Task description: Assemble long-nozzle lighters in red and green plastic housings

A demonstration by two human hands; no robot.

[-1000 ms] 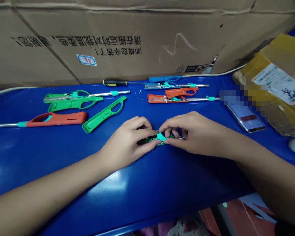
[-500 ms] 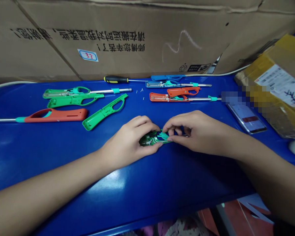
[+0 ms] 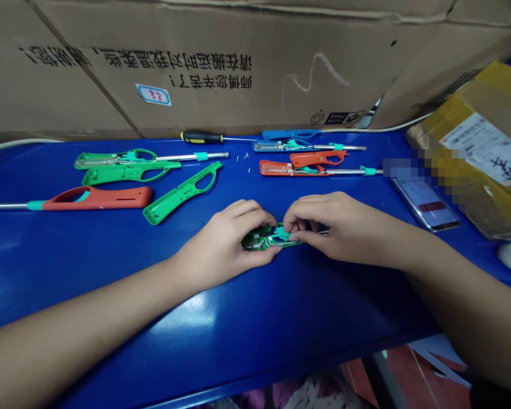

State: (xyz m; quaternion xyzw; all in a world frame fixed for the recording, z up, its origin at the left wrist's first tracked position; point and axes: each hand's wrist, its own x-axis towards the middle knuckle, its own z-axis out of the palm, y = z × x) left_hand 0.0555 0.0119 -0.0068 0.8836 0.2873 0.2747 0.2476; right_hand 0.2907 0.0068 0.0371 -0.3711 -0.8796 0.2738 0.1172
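On the blue table, an opened green gas lighter (image 3: pixel 262 244) lies between my hands, its inner parts and white wires facing up. My left hand (image 3: pixel 221 244) is closed round its handle end, thumb on the near side and fingers on the far side. With thumb and fingertips, my right hand (image 3: pixel 340 227) pinches at the turquoise trigger (image 3: pixel 280 233) in the lighter's middle. Those fingers partly hide the metal tube behind them. A loose green half shell (image 3: pixel 164 207) rests beyond my left hand.
Behind stand a screwdriver (image 3: pixel 202 137), small screws (image 3: pixel 246 155), and opened green (image 3: pixel 111 161), blue (image 3: pixel 272 146) and orange lighters (image 3: pixel 275 168). A closed orange lighter (image 3: pixel 111 199) lies left. A phone (image 3: pixel 426 201) and taped carton (image 3: pixel 489 130) are right; a large cardboard box (image 3: pixel 196 34) backs the table.
My right fingertips have shifted slightly at the turquoise trigger, and more of it shows. The left hand keeps its hold on the green lighter. The view has moved very little.
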